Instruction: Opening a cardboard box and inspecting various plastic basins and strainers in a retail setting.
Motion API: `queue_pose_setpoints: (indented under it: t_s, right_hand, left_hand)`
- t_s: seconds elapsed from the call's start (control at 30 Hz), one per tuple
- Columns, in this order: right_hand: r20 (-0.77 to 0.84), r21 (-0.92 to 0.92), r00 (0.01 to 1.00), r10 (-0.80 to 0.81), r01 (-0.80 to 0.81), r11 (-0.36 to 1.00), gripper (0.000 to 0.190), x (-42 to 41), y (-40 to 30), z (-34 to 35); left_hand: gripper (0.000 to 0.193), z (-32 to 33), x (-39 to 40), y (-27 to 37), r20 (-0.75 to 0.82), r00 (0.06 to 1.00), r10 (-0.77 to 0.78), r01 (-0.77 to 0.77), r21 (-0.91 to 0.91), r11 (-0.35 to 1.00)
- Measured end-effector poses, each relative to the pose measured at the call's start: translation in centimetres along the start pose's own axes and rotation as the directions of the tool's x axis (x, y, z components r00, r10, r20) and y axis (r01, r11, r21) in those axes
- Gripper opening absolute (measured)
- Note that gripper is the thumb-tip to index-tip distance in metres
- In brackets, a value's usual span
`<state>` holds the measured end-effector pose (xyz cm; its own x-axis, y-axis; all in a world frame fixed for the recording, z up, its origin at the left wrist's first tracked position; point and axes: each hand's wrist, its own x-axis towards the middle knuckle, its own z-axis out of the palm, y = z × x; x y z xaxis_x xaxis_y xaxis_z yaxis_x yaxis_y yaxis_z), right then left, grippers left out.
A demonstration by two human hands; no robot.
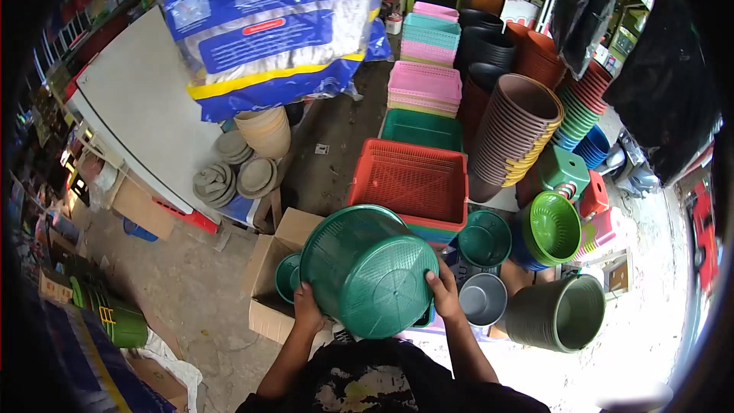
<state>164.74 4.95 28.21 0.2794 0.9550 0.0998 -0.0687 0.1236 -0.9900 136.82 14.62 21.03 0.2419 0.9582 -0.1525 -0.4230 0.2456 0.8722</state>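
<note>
Between my two hands I hold a large green plastic basket (367, 267), tilted so that its round ribbed base faces me. My left hand (308, 305) grips its left side, and my right hand (444, 289) presses on its right side by the base edge. Behind my left hand stands an open cardboard box (269, 321) with a smaller green pot (287, 275) in it. To the right of my right hand are a grey pot (483, 299) and a green bucket (485, 239). The basket's inside is turned away from me.
Beyond the basket lie stacked red rectangular baskets (410, 178), with pink baskets (424, 83) farther back. Brown pots (516, 126) and olive-green pots (556, 312) are stacked at the right. A large plastic-wrapped bag (269, 28) hangs overhead. Stone mortars (215, 183) sit at the left.
</note>
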Motion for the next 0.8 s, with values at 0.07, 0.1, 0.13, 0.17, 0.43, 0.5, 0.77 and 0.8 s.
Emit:
queue_pose_setpoints:
  t_s: [0.07, 0.1, 0.13, 0.17, 0.43, 0.5, 0.77, 0.8]
  right_hand:
    - [0.065, -0.026, 0.992, -0.106, 0.108, 0.994, 0.074, -0.6, -0.6, -0.5]
    - [0.043, -0.064, 0.978, -0.204, 0.207, 0.976, 0.073, -1.0, -1.7, 0.5]
    - [0.057, -0.122, 0.964, -0.259, 0.264, 0.957, 0.076, -1.3, -2.1, 0.8]
    - [0.084, -0.158, 0.948, -0.307, 0.317, 0.935, 0.071, -1.7, -3.0, 1.0]
    - [-0.035, -0.546, 0.913, -0.406, 0.323, 0.773, 0.060, -2.3, -5.1, 2.7]
    - [-0.107, -0.123, 0.984, -0.140, 0.127, 0.984, 0.064, -2.3, -2.8, 2.6]
    - [-0.223, -0.073, 0.968, 0.117, -0.136, 0.988, 0.060, -2.2, -1.5, 2.0]
    - [-0.239, -0.070, 0.969, 0.067, -0.086, 0.994, 0.057, -2.0, -0.9, 1.7]
  left_hand:
    - [0.059, 0.8, 0.5, 0.5, -0.077, 0.980, -0.181, 0.161, -0.218, 0.963]
    - [0.059, 1.4, 0.6, 1.1, -0.070, 0.979, -0.191, 0.173, -0.211, 0.962]
    - [0.060, 2.2, 0.9, 1.9, 0.029, 0.952, -0.303, 0.294, -0.344, 0.892]
    - [0.060, 2.8, 1.1, 2.2, 0.140, 0.907, -0.397, 0.415, -0.456, 0.787]
    - [0.059, -1.4, 2.8, -4.1, 0.392, 0.877, -0.280, 0.472, -0.587, 0.658]
    - [0.059, -1.0, 2.4, -4.4, 0.431, 0.861, -0.272, 0.498, -0.598, 0.628]
    - [0.049, 0.6, 0.1, -2.6, 0.219, 0.934, -0.280, 0.346, -0.374, 0.860]
    - [0.049, 0.9, 0.2, -2.5, 0.216, 0.936, -0.279, 0.344, -0.374, 0.861]
